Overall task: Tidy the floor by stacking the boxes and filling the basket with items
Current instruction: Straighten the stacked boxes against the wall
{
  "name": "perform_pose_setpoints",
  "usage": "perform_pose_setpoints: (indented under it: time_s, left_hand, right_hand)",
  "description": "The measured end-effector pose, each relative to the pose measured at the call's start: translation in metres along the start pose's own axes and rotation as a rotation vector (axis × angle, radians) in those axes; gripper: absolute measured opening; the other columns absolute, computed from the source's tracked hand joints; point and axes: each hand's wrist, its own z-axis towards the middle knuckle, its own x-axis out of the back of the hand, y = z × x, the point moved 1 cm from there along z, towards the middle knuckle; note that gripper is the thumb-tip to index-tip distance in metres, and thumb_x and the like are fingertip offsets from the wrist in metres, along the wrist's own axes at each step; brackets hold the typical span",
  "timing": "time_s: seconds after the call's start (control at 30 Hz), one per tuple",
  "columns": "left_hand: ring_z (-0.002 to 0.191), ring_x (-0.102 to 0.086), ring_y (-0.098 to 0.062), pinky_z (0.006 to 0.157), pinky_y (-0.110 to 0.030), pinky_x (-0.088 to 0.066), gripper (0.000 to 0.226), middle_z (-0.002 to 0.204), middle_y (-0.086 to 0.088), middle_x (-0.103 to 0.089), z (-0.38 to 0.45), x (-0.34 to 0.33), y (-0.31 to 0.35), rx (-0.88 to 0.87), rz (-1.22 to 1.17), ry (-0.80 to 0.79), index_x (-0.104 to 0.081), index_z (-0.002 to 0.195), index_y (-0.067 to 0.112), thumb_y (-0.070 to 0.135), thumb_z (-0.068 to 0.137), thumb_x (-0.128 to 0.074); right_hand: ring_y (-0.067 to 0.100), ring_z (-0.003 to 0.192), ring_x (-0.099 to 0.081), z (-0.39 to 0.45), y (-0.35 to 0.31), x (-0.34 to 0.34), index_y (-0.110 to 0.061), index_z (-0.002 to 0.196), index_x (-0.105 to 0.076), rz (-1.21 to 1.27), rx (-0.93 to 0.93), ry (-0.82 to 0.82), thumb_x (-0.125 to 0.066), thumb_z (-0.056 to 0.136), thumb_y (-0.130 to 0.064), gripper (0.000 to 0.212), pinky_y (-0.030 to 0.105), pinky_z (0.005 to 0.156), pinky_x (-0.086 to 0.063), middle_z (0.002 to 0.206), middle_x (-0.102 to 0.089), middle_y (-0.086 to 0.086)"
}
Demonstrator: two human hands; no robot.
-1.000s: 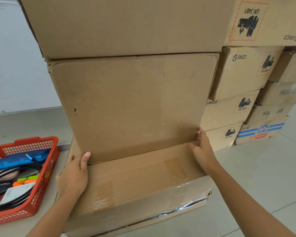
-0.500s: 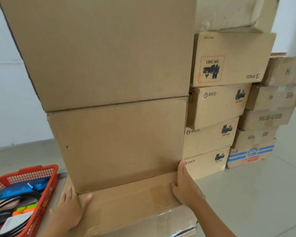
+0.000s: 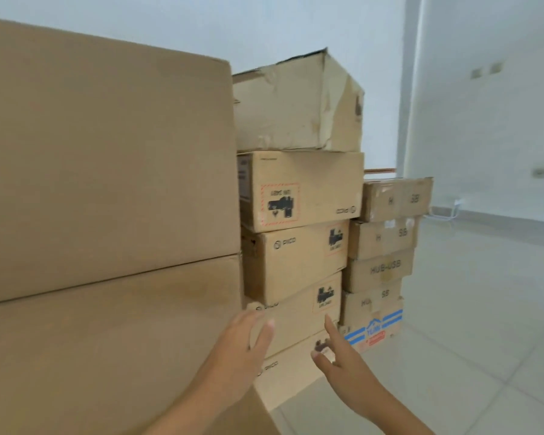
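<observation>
PICO boxes [image 3: 299, 189] w/ UN 3481 labels; HUB-USB box [image 3: 380, 270] beside.

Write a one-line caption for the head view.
Both open hands reach toward stacked cardboard boxes.

Pale tiled floor [image 3: 471, 356] fills the right and lower right of the frame in front of me. Resting on it at lower centre — the bottom PICO box [image 3: 291, 375], and just beside it the blue-striped box [image 3: 376, 332], each carrying a stack.
</observation>
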Motion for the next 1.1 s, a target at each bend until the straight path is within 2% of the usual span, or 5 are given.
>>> perform_pose_setpoints:
  time_s: [0.17, 0.4, 0.6, 0.87, 1.1]
  left_hand:
    - [0.138, -0.028, -0.012, 0.116, -0.033, -0.022, 0.053, 0.15, 0.003, -0.029, 0.066, -0.025, 0.032, -0.129, -0.142, 0.104, -0.03, 0.143, 0.018, 0.04, 0.095, -0.039]
    - [0.145, 0.0, -0.026, 0.115, -0.04, -0.01, 0.078, 0.157, -0.008, 0.013, 0.129, -0.042, 0.066, 0.141, -0.309, 0.25, 0.01, 0.149, 0.018, 0.027, 0.095, -0.046]
    - [0.145, 0.002, -0.027, 0.114, -0.046, -0.011, 0.075, 0.157, -0.007, 0.013, 0.135, -0.003, 0.089, 0.263, -0.348, 0.12, 0.008, 0.149, 0.02, 0.022, 0.095, -0.045]
    - [0.145, 0.004, -0.022, 0.116, -0.039, -0.005, 0.077, 0.157, -0.011, 0.008, 0.116, 0.028, 0.075, 0.406, -0.397, 0.018, 0.009, 0.148, 0.01, 0.03, 0.096, -0.044]
    - [0.138, 0.016, 0.004, 0.117, -0.036, 0.003, 0.084, 0.155, 0.012, 0.017, 0.172, 0.034, 0.127, 0.011, -0.42, 0.472, 0.015, 0.147, 0.025, 0.059, 0.087, -0.034]
  right_hand:
    - [0.003, 0.115, -0.049, -0.011, -0.024, 0.062, -0.031, 0.14, -0.025, 0.156, -0.005, 0.141, -0.045, 0.098, -0.014, 0.05, 0.009, 0.095, -0.036, 0.138, -0.036, -0.022]
    - [0.013, 0.124, -0.046, 0.026, -0.05, 0.137, -0.023, 0.144, -0.03, 0.284, -0.074, 0.308, -0.047, 0.097, -0.018, 0.051, 0.04, 0.104, -0.043, 0.14, -0.043, -0.007]
    - [0.013, 0.111, -0.054, 0.009, -0.108, 0.182, -0.028, 0.124, -0.047, 0.135, -0.154, 0.193, -0.038, 0.1, -0.029, 0.026, 0.021, 0.082, -0.048, 0.13, -0.054, -0.003]
    - [0.013, 0.113, -0.053, -0.008, -0.139, 0.206, -0.027, 0.133, -0.045, -0.161, -0.212, 0.005, -0.032, 0.098, -0.045, 0.042, 0.035, 0.105, -0.039, 0.126, -0.053, -0.008]
    - [0.013, 0.126, -0.045, 0.104, -0.164, 0.255, -0.027, 0.145, -0.028, -0.105, -0.05, 0.146, -0.032, 0.097, -0.047, 0.052, 0.035, 0.106, -0.039, 0.134, -0.044, -0.009]
